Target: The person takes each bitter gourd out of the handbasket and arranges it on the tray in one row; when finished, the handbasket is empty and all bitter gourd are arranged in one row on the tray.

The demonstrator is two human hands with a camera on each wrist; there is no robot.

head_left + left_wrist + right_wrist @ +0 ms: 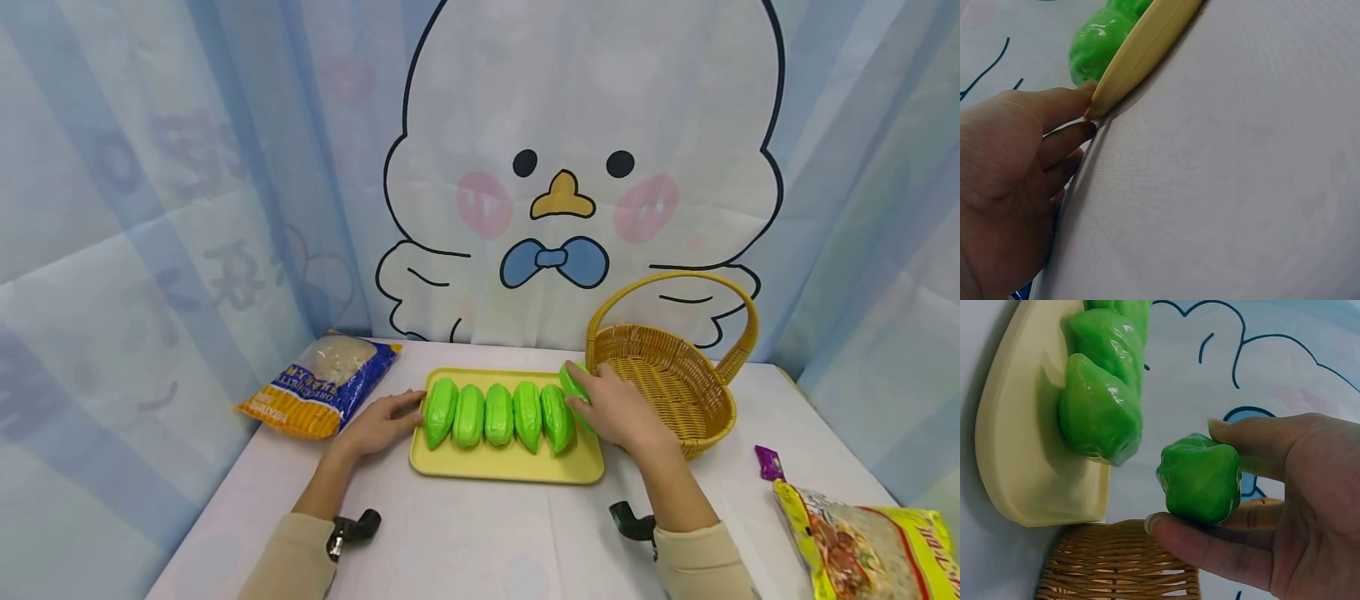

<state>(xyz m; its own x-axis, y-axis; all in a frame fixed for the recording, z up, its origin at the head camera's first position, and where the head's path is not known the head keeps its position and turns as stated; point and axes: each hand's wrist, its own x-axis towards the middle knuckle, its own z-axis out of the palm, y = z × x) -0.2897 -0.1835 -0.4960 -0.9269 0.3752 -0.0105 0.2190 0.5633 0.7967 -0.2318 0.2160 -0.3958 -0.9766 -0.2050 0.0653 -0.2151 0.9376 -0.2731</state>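
Observation:
In the head view my right hand (pixel 617 408) holds a long, glossy, ridged green vegetable (pixel 573 382) by the right end of the yellow tray (pixel 510 469). The right wrist view shows this green vegetable (pixel 1200 481) pinched between thumb and fingers, apart from the tray (pixel 1019 444) and the others. Several matching green vegetables (pixel 498 415) lie side by side in a row on the tray. At the tray's left edge is my left hand (pixel 378 427). Its thumb and fingertips pinch the tray's rim (pixel 1129 69) in the left wrist view.
A wicker basket (pixel 716 421) with a tall handle stands right of the tray. A blue and orange bag (pixel 322 387) lies at the back left. At the right are a small purple packet (pixel 769 462) and a yellow bag (pixel 862 542). A curtain (pixel 480 308) hangs behind the table.

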